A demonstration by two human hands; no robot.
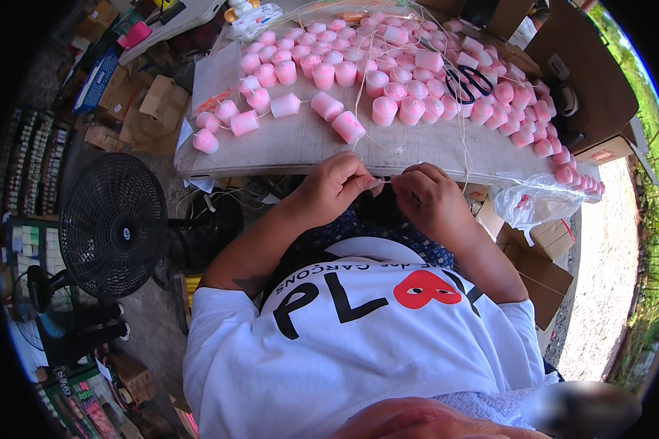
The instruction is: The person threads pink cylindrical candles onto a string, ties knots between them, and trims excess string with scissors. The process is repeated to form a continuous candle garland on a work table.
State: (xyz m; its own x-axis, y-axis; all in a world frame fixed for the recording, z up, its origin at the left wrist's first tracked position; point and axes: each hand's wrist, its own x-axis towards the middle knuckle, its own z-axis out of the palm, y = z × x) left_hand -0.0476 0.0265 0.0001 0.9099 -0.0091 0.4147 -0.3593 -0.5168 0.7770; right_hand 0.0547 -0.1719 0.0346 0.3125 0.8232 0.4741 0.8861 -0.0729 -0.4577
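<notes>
I find the left hand [334, 183] and right hand [427, 193] near each other before the table [410, 155], fingers curled inward; whether either grips anything, I cannot tell. The nearest pink cylinder [348, 127] lies on the tabletop just beyond. I judge it light, smooth and easily dented: hold it around its side. Scissors [451, 83] rest farther back among similar cylinders [384, 111].

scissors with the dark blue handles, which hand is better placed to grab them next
Probably the right hand: it is nearer the scissors, which lie beyond it, slightly to the right. The left hand sits farther off to the left. Whether either holds anything is unclear.
</notes>
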